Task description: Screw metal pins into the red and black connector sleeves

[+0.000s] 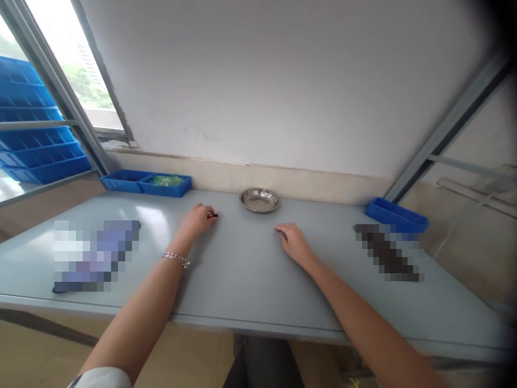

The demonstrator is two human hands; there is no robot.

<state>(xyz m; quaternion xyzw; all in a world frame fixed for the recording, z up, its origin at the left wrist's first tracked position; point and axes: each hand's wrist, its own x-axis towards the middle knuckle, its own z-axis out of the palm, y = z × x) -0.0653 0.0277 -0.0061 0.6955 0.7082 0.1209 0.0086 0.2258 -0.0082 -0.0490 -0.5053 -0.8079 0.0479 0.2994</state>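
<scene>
My left hand (196,222) rests on the grey table (242,280) left of centre, its fingertips pinching a small red and black item (212,215). My right hand (294,243) lies to the right of it, fingers curled over a small dark item (281,234) that is partly hidden. Between and beyond my hands stands a shallow steel bowl (259,200), touched by neither hand. A beaded bracelet (176,259) circles my left wrist.
Two blue trays (125,181) stand at the back left, one holding a green bag (167,180). Another blue tray (396,214) sits at the back right. Blurred patches cover items at the table's left and right. Stacked blue bins (36,121) show at the left.
</scene>
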